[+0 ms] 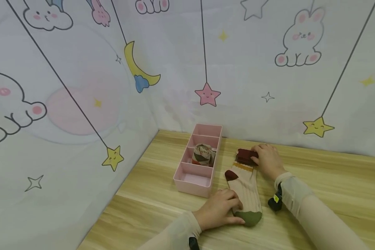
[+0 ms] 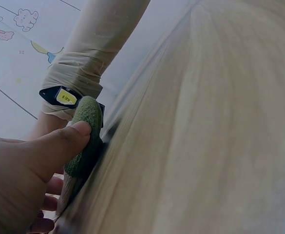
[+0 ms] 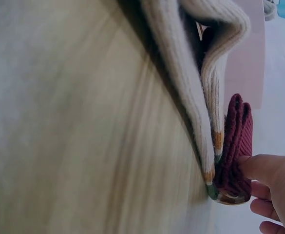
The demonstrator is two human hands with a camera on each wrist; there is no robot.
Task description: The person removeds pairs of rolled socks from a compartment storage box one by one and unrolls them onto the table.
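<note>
A pair of cream ribbed socks lies flat on the table, with a green toe, dark red heel, mustard stripe and folded dark red cuff. My left hand holds the toe end, its thumb on the green part and its fingers along the side. At the far end my right hand pinches the folded cuff; in the right wrist view its thumb presses against the dark red fabric. The socks' two layers bulge apart there.
Left of the socks stands a pink divided box. A rolled patterned sock bundle sits in one of its middle compartments; the front compartment holds nothing. Behind the wooden table hangs a cartoon-printed cloth, which also runs along the left.
</note>
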